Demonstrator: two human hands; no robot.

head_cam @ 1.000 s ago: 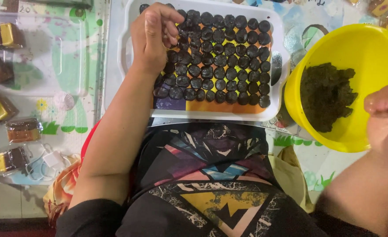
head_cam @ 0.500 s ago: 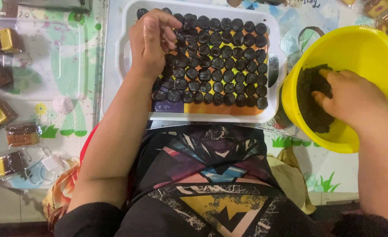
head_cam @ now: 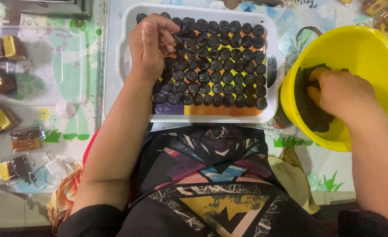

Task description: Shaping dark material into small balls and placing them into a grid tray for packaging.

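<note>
fingers of the right hand (head_cam: 341,94) are sunk into the dark crumbly mass (head_cam: 310,107) in the yellow bowl (head_cam: 369,48) at three o'clock, curled down into it; whether they are closed on a lump i cannot tell. left hand (head_cam: 148,46) rests at eleven o'clock on the white tray (head_cam: 211,117), fingertips (head_cam: 170,33) bent together and touching the dark round pieces (head_cam: 222,66) that fill the tray in rows.

judging by this, the step in hand is drawing a portion from the bowl while the left hand steadies or tidies the rows. the next move calls for a small lump lifted clear of the bowl's rim and carried toward ten o'clock to the tray. the rows look nearly full, and the orange strip along the near edge is the only bare ground.

around: wrapped brown-and-yellow bars (head_cam: 3,48) lie from eight to ten o'clock on a clear sheet (head_cam: 44,79), with a small white paper cup (head_cam: 66,109) beside them. the left forearm crosses the tray's near left corner, and the bowl's wall stands between hand and tray.
</note>
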